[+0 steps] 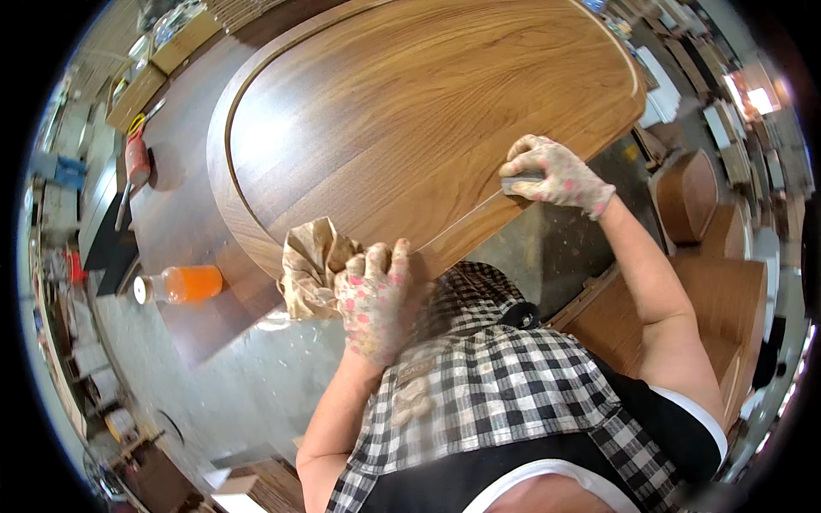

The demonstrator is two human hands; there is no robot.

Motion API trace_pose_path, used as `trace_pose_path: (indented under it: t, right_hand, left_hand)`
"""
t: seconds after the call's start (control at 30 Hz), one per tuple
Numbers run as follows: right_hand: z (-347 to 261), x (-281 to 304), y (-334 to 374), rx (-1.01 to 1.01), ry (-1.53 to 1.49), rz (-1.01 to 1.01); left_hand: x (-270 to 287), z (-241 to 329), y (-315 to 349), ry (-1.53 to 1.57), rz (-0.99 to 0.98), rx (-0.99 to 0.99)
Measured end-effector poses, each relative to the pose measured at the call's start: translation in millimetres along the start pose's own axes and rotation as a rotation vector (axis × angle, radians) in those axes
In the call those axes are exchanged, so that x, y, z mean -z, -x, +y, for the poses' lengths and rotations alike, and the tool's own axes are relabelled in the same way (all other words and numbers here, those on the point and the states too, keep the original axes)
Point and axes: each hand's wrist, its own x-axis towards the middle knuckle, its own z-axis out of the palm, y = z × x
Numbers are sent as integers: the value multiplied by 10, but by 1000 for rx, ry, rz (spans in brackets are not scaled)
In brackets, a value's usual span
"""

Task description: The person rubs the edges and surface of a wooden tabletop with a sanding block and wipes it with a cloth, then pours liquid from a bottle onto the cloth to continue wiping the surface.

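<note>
A large brown wood-grain panel (410, 111) with rounded corners and a curved dark groove lies in front of me. My right hand (560, 175), in a pink-dotted pale glove, grips a small grey block (521, 183) against the panel near its front edge. A thin pale line runs along the surface to the left of the block. At the panel's near left edge is my left hand (372, 299), in a matching glove. Its fingers are bent around a crumpled, stained beige cloth (312, 269), and part of the hand is smeared by motion.
The panel rests on a dark brown table (184, 197). On its left side are a bottle of orange liquid (192, 284) and a red-handled tool (137, 160). Cardboard boxes (184, 41) stand at the far left. Brown wooden pieces (697, 308) are stacked at my right.
</note>
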Motion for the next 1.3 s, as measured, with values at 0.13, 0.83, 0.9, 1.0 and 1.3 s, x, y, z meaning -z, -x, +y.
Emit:
trace_pose_path:
  t: [0.13, 0.83, 0.9, 1.0, 1.3]
  right_hand:
    - [167, 39, -210, 252, -42, -197]
    - [-161, -754, -560, 681, -302, -245]
    - [121, -479, -589, 685, -319, -313]
    - [859, 256, -404, 448, -248, -402]
    - [841, 429, -509, 482, -179, -443]
  left_hand:
    - [-159, -16, -78, -59, 41, -41]
    - [-392, -101, -137, -113, 261, -46]
    - [-405, -70, -168, -121, 262, -29]
    - [-418, -32, -102, -138, 318, 16]
    - [-758, 417, -380, -130, 721, 338]
